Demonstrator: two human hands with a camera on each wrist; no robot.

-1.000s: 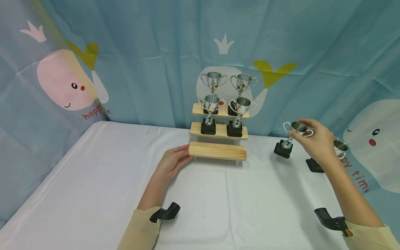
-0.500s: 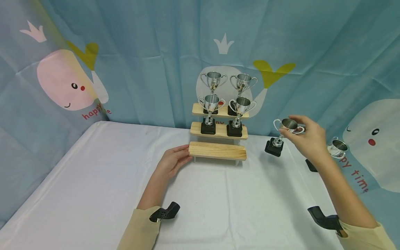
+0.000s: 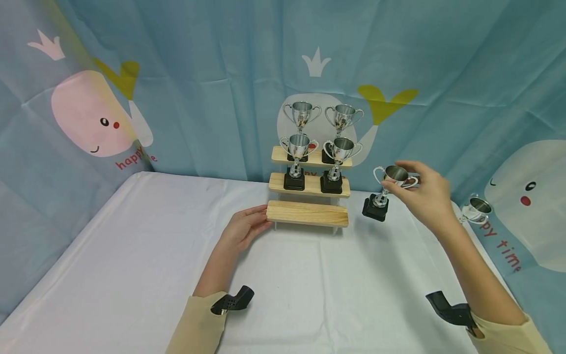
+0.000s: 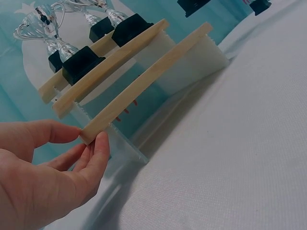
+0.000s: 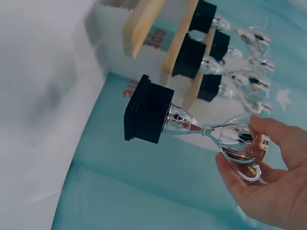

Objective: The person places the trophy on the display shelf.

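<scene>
A wooden three-step display stand (image 3: 307, 213) with clear supports stands against the back curtain. My left hand (image 3: 244, 228) pinches the left end of its lowest board, thumb above and fingers below in the left wrist view. Two silver trophies (image 3: 335, 156) on black bases occupy the middle step, and two more (image 3: 302, 114) the top step; the lowest step is bare. Right of the stand, my right hand (image 3: 426, 199) holds a silver trophy (image 3: 395, 174) by its cup, thumb and fingers about the rim and handles. Its black base (image 5: 149, 110) hangs slightly tilted above the cloth.
Another silver trophy (image 3: 478, 209) stands at the table's right edge, its base hidden behind my right forearm. White cloth (image 3: 141, 275) covers the table. Light blue curtains (image 3: 199, 88) with whale prints enclose the back and sides.
My right hand has carried its trophy leftward, closer to the stand. My left hand stays on the lowest board, and the stand has not moved.
</scene>
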